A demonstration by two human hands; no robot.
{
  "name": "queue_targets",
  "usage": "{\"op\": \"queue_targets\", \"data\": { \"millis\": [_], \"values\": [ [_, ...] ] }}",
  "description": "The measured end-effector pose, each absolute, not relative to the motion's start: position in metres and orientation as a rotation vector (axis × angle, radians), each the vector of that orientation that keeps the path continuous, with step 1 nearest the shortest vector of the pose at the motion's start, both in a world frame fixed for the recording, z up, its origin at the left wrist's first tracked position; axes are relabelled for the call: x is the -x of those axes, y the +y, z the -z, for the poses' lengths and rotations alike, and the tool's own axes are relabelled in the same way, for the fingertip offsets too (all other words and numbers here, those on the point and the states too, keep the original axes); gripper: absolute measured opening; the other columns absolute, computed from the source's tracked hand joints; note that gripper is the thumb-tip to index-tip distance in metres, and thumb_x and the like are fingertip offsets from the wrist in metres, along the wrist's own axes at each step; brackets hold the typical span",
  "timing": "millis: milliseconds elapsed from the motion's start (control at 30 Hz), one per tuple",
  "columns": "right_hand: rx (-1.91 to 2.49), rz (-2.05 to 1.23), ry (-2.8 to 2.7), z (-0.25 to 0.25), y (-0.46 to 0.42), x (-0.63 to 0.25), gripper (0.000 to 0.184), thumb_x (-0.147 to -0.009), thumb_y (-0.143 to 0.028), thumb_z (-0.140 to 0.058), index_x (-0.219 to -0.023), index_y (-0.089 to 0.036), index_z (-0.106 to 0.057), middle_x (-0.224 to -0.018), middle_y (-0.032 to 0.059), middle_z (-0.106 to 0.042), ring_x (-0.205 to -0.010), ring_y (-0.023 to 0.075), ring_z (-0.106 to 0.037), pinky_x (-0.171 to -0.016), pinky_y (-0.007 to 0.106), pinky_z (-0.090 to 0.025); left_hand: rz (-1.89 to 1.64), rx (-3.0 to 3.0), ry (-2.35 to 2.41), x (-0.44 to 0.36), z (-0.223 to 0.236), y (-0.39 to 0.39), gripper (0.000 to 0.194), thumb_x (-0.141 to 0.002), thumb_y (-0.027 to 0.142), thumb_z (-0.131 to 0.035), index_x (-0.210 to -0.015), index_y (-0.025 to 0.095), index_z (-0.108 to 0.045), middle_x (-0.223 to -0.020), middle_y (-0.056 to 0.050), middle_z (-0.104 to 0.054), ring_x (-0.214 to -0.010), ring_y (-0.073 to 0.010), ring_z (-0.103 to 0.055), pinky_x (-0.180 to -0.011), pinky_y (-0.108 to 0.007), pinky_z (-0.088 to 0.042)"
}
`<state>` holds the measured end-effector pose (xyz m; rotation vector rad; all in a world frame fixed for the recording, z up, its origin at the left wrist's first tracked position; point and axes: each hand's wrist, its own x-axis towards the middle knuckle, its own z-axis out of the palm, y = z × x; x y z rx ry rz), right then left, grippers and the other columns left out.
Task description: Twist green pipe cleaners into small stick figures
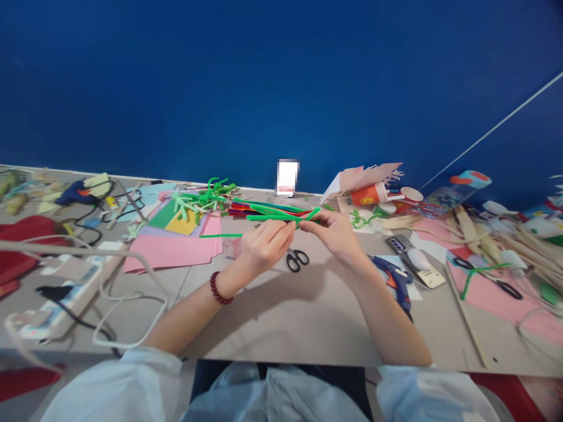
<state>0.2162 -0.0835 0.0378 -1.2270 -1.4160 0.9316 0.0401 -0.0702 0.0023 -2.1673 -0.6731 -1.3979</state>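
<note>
Both hands meet above the middle of the table, pinching green pipe cleaners (272,217). My left hand (267,241) is closed round them, and a red beaded bracelet (220,288) circles its wrist. Close on the right, my right hand (333,232) grips the same stems between thumb and fingers, where some of them cross. Behind the hands lies a bundle of red and dark pipe cleaners (237,207), partly covered. Black-handled scissors (298,259) rest on the table just below the hands, their blades hidden by my left hand.
Pink paper sheets (169,249) and a pile of green pipe-cleaner pieces (211,193) lie left. A white power strip (74,293) with looping cables is at far left. To the right are a blue glue gun (396,278), a phone (402,249) and a wooden stick (466,316). A lit phone (287,176) leans on the blue wall.
</note>
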Motion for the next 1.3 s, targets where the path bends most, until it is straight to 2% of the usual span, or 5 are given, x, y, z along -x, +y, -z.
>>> {"op": "queue_targets", "data": {
  "millis": [367, 633, 800, 1100, 1300],
  "values": [
    [1.014, -1.45, -1.012, -0.03, -0.079, -0.21, 0.031, -0.052, -0.037, -0.086, -0.059, -0.017, -0.064, -0.062, -0.0018, -0.064, -0.06, 0.01, -0.06, -0.07, 0.028, -0.052, 1.756, 2.431, -0.995, -0.045, -0.01, -0.071, 0.006, -0.081, 0.017, -0.063, -0.078, 0.018, -0.068, -0.072, -0.003, -0.071, -0.064, -0.0118, -0.064, -0.055, -0.022, -0.048],
    [1.076, -1.452, -1.13, -0.032, -0.082, -0.213, 0.03, -0.056, -0.041, -0.084, -0.065, -0.017, -0.067, -0.066, 0.0004, -0.066, -0.063, 0.0121, -0.061, -0.069, 0.03, -0.052, 2.073, 3.183, -1.441, -0.033, -0.022, -0.051, 0.025, -0.073, 0.04, -0.072, -0.083, 0.017, -0.073, -0.082, -0.007, -0.073, -0.071, -0.0183, -0.066, -0.061, -0.03, -0.053],
    [1.179, -1.322, -1.438, -0.033, -0.087, -0.215, 0.028, -0.062, -0.04, -0.08, -0.07, -0.016, -0.069, -0.066, 0.0026, -0.068, -0.061, 0.0138, -0.061, -0.06, 0.028, -0.048, 1.644, 3.425, -1.23, -0.017, -0.028, -0.039, 0.027, -0.078, 0.043, -0.068, -0.073, 0.016, -0.069, -0.072, -0.005, -0.068, -0.062, -0.0139, -0.06, -0.057, -0.026, -0.048],
    [1.249, -0.99, -2.052, -0.042, -0.106, -0.201, 0.02, -0.079, -0.021, -0.062, -0.06, -0.017, -0.063, -0.058, -0.0013, -0.065, -0.051, 0.01, -0.052, -0.052, 0.023, -0.037, 0.691, 3.516, -0.791, 0.002, -0.042, -0.038, 0.018, -0.09, 0.026, -0.051, -0.083, 0.02, -0.067, -0.085, -0.004, -0.066, -0.078, -0.0142, -0.06, -0.069, -0.023, -0.044],
    [1.43, -0.537, -2.129, -0.029, -0.099, -0.191, 0.017, -0.074, -0.009, -0.057, -0.059, -0.019, -0.059, -0.055, -0.0012, -0.061, -0.049, 0.0116, -0.048, -0.051, 0.024, -0.031, 0.561, 3.156, -1.023, -0.006, -0.041, -0.052, 0.015, -0.087, 0.018, -0.052, -0.081, 0.02, -0.066, -0.081, -0.002, -0.066, -0.075, -0.0153, -0.06, -0.059, -0.023, -0.037]
  ]
}}
